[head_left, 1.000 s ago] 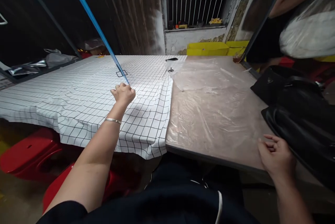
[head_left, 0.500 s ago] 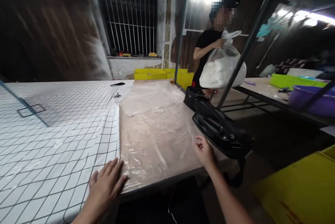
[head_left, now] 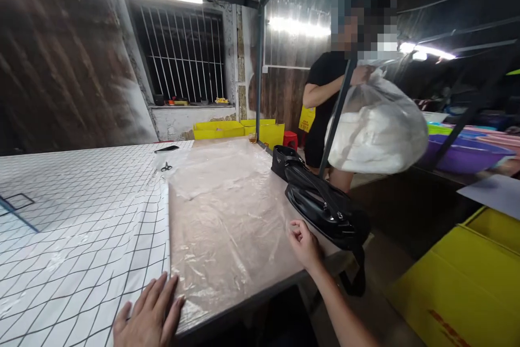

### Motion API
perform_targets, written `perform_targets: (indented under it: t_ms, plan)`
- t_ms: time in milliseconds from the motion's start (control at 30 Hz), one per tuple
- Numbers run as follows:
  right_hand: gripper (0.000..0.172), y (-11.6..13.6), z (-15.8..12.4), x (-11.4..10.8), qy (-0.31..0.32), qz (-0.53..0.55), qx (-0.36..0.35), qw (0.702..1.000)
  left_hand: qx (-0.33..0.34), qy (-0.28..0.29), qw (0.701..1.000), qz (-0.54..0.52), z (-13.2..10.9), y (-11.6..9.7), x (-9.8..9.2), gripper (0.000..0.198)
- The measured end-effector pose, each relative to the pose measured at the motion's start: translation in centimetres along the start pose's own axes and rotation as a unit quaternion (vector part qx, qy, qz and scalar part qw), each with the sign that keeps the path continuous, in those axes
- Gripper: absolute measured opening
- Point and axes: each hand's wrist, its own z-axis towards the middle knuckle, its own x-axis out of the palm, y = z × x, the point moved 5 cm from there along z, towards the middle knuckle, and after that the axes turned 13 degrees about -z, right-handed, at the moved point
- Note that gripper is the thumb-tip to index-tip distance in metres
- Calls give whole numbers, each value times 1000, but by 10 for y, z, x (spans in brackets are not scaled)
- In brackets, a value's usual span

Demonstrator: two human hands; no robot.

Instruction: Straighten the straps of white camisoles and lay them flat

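My left hand [head_left: 148, 314] lies flat with fingers spread where the white checked cloth [head_left: 101, 249] meets the plastic-covered tabletop [head_left: 227, 228]. My right hand [head_left: 304, 244] rests on the plastic near the table's right edge, its fingers loosely curled and nothing visible in them. Just beyond it lies a black bag [head_left: 325, 203] with zips and a strap that hangs over the edge. Farther off, small black scissors [head_left: 166, 167] and a dark phone-like object [head_left: 167, 148] lie on the cloth.
Across the table a person [head_left: 325, 87] in black holds a bulging clear plastic bag [head_left: 377, 136] of white material. A metal post [head_left: 337, 114] rises beside the black bag. Yellow boxes [head_left: 219, 129] stand at the back, another yellow box [head_left: 459, 282] at lower right. A purple tub [head_left: 459, 155] sits farther right.
The person has come closer, and the plastic bag has swung right and looks larger. My view has tilted up and shifted right. Both my hands keep the same pose on the table.
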Motion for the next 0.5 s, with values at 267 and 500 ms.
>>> perform_targets:
  t_ms: [267, 500]
  plan:
    - [47, -6, 0, 4, 1, 5, 2, 1000, -10, -12, 998, -57, -3, -7, -5, 57]
    - [33, 74, 25, -79, -53, 178, -96, 978, 13, -39, 944, -326, 8, 35, -82, 64]
